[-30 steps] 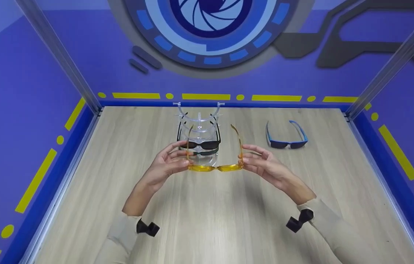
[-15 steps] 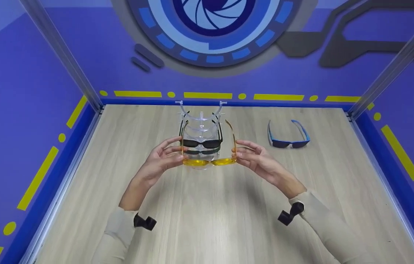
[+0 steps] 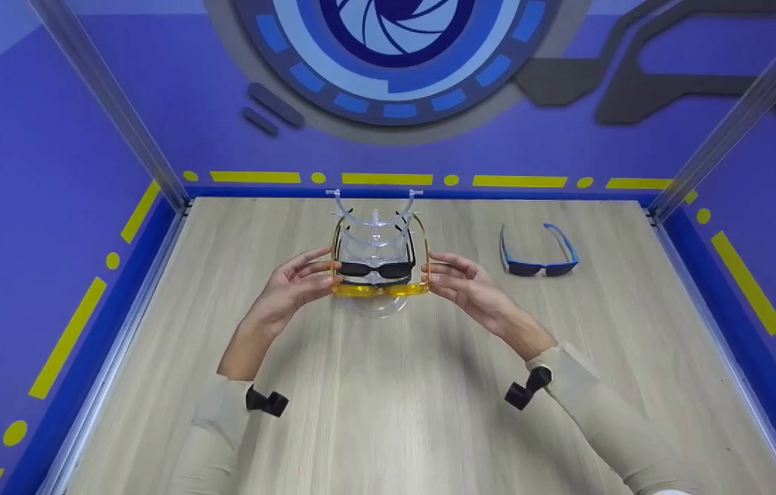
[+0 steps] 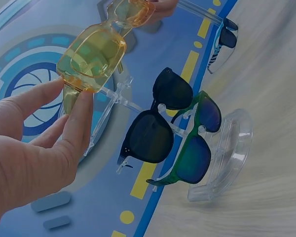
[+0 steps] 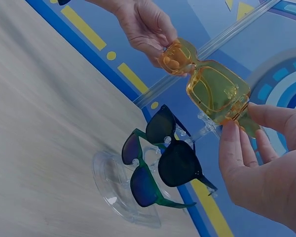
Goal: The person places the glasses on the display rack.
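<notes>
Yellow-tinted sunglasses [image 3: 407, 290] are held level by both hands, one at each hinge, with the temples pointing away from me. My left hand [image 3: 295, 283] pinches the left hinge between thumb and fingers; my right hand [image 3: 467, 287] pinches the right one. Just beyond stands a clear plastic display stand [image 3: 375, 221] with a round base. It bears black sunglasses [image 4: 149, 136] and, one tier lower, green-framed sunglasses [image 4: 193, 158]. In both wrist views the yellow pair is above these two, near the stand's upper part. Whether it touches the stand, I cannot tell.
Blue-framed sunglasses [image 3: 541, 268] with dark lenses lie on the wooden table [image 3: 388, 412], right of the stand. Blue panels with metal corner posts [image 3: 725, 117] enclose the back and sides.
Both hands have carried the yellow sunglasses forward and slightly left, from in front of the stand to over it. The blue-framed pair has stayed put.
</notes>
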A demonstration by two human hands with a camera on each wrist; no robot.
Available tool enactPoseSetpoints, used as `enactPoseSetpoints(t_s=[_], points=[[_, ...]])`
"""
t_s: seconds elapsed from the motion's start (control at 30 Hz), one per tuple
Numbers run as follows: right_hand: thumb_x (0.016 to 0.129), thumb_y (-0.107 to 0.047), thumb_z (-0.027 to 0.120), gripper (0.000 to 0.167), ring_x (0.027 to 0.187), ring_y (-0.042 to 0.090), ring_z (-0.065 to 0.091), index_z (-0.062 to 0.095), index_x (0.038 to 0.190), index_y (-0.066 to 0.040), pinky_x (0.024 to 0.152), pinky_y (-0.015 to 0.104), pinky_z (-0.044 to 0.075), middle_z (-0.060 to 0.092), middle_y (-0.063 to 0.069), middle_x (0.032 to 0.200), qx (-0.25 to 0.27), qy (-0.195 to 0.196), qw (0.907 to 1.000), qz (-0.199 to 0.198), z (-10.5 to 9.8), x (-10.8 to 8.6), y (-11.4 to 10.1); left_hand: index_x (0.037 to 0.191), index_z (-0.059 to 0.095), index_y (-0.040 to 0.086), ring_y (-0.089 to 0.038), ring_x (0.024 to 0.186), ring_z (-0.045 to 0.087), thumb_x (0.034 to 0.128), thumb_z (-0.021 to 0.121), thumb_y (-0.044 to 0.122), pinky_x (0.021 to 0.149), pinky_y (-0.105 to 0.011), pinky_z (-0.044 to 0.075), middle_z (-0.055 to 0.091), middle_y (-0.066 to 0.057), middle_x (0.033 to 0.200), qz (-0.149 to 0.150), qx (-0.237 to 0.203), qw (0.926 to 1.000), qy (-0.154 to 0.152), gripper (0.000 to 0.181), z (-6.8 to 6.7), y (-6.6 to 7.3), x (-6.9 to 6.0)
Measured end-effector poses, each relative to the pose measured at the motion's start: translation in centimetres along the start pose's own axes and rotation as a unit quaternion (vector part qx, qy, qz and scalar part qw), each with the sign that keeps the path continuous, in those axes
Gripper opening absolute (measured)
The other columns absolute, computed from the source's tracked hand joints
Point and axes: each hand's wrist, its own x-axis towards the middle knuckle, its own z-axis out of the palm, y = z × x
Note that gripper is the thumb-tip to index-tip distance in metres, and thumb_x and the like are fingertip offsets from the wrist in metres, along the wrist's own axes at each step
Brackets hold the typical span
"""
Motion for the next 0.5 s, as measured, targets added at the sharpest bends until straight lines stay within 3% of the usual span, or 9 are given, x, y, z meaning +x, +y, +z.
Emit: enactPoseSetpoints(t_s=[0.5], points=[[0.096,0.002,0.065,0.046,0.115,0.018,0.068,0.054,0.14,-0.001,0.102,0.028,0.057,0.071,0.003,0.118,0.013,0.031,0.9993,-0.014,0.6,1.6,-0.3,0.147,0.052,0.006,-0.018,0.108,0.073,0.0947,0.07,0.0,0.099,-0.032,0.059,0.059,-0.024,0.141,0.0,-0.008,0.9997,0.023,0.056,-0.6,0.7,1.8]])
